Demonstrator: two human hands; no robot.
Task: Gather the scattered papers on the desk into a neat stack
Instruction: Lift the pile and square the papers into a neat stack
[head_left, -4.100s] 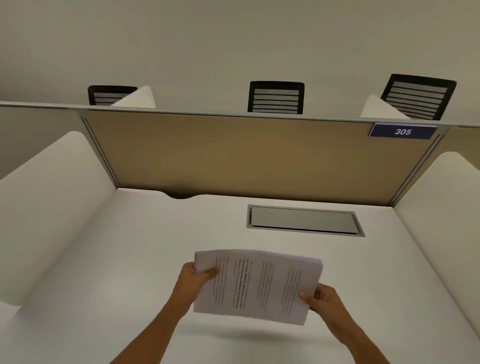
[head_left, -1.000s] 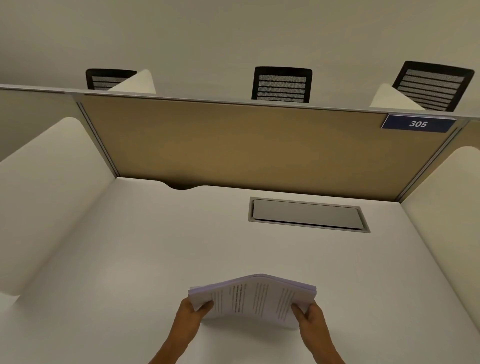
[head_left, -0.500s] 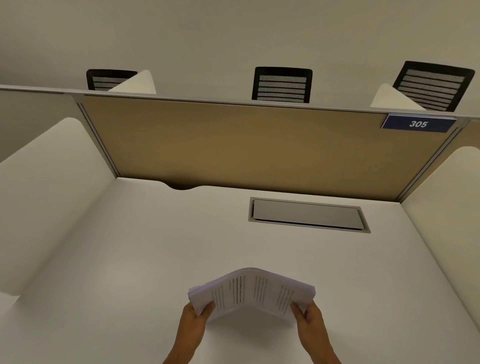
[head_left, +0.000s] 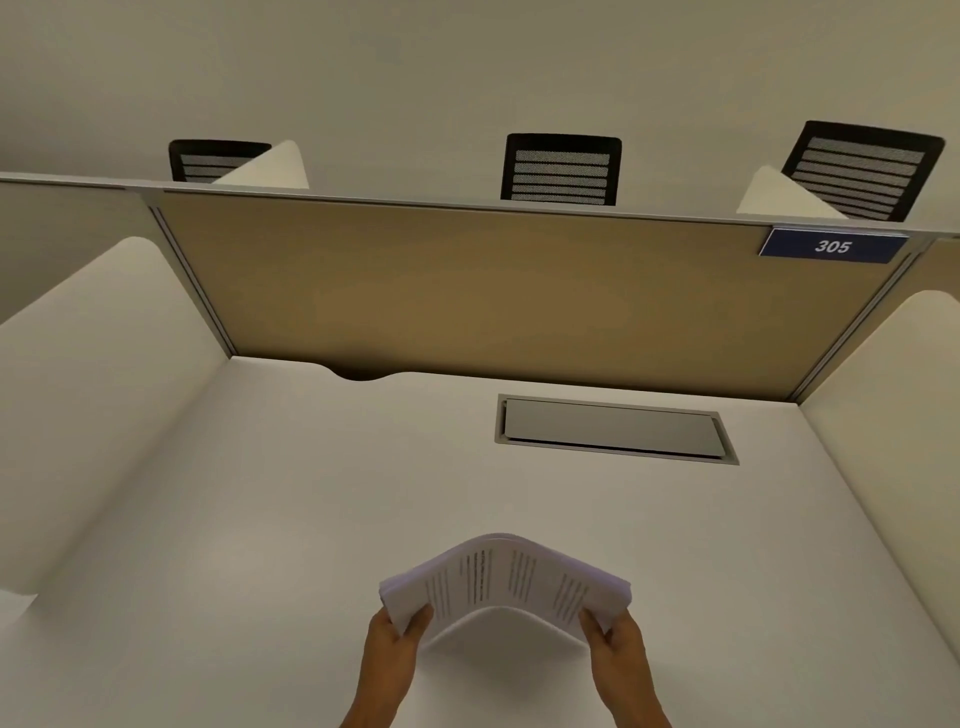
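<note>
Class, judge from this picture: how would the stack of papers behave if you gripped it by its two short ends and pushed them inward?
Probably floppy: the stack of papers, held by the left hand and right hand, arches upward. Its left edge looks fanned, so sheets likely slide.

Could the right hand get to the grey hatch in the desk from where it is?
Probably not yet: the right hand grips the paper stack. Bare desk leads to the hatch.

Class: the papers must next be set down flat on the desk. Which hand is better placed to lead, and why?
Neither clearly: the left hand and right hand each grip one end of the papers, which bow upward between them above the desk. Both should probably lower together.
</note>
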